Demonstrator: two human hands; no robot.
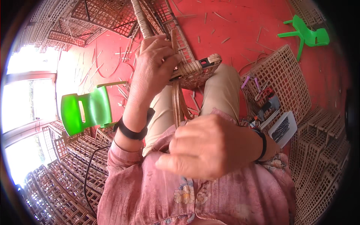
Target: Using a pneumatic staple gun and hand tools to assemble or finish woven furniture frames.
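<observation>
Lattice panels (285,78) right, green chair (88,108) left

White flat box (283,129) lies on woven lattice panel (279,80), at panel's near right corner. Box is rectangle, tilted, white rim all round. Inside box: pile of thin dark sticks, maybe nails, too small to tell. Just up-left of box, still on panel: small dark pack (270,106) with bits of red and grey, shape hard to tell. No label seen clear on either one. No signs. No screens.
</observation>
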